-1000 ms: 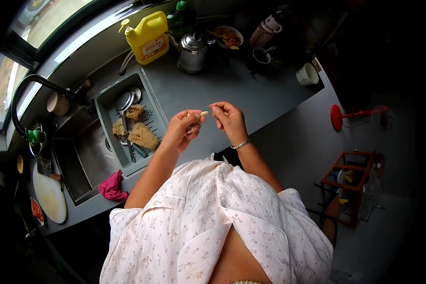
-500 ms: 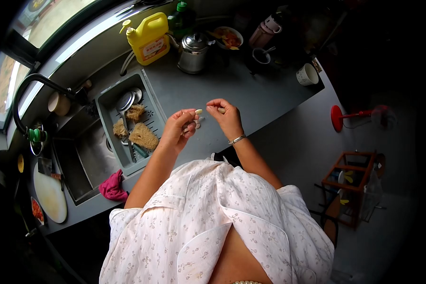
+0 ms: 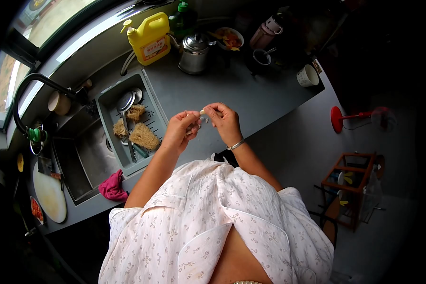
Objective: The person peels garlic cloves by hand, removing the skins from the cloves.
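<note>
Above the grey counter (image 3: 251,102), a small pale garlic clove (image 3: 202,112) shows between the fingertips of both hands. My left hand (image 3: 180,130) is closed, thumb and forefinger pinching the clove's left side. Its other fingers curl inward, and what may lie in that palm is too small to make out. My right hand (image 3: 226,125), with a bracelet at the wrist, pinches the clove from the right. A few small pale bits (image 3: 207,120) appear just below the fingertips, on or over the counter.
Left is a grey draining tray (image 3: 149,94) with scrubbing sponges (image 3: 144,136), beside the sink (image 3: 87,165). A yellow jug (image 3: 151,40), metal pot (image 3: 193,57), bowl (image 3: 232,38) and paper cup (image 3: 307,75) stand along the back. A chopping board (image 3: 49,194) lies far left.
My right hand has moved left and its fingertips now meet the clove at my left hand. Before, the hands were slightly apart, with the clove in my left fingertips.
</note>
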`<action>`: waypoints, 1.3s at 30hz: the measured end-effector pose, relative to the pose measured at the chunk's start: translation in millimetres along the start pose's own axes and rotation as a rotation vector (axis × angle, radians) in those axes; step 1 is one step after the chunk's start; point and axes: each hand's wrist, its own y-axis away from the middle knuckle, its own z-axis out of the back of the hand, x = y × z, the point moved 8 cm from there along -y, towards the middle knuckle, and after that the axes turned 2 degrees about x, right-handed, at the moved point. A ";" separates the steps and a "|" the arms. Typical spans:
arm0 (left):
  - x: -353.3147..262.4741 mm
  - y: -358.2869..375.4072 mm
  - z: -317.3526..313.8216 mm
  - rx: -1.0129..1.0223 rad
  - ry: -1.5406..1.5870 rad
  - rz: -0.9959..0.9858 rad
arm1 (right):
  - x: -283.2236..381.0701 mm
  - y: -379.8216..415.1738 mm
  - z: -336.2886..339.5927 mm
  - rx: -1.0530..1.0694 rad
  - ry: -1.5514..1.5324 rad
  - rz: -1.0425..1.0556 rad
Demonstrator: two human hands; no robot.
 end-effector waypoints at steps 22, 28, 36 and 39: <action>-2.9 -1.8 -0.7 -0.046 -0.024 -0.093 | -27.0 8.1 -5.7 0.085 -0.714 -0.280; -0.7 -16.7 8.9 -0.124 -0.169 -0.077 | -30.4 8.9 -2.0 0.008 -0.975 -0.345; 7.9 -18.8 -2.6 -0.022 -0.093 0.011 | -34.6 8.3 5.7 -0.039 -0.539 -0.286; 11.7 -17.1 -6.0 -0.002 -0.071 0.033 | -38.1 1.2 7.2 -0.045 -0.181 -0.163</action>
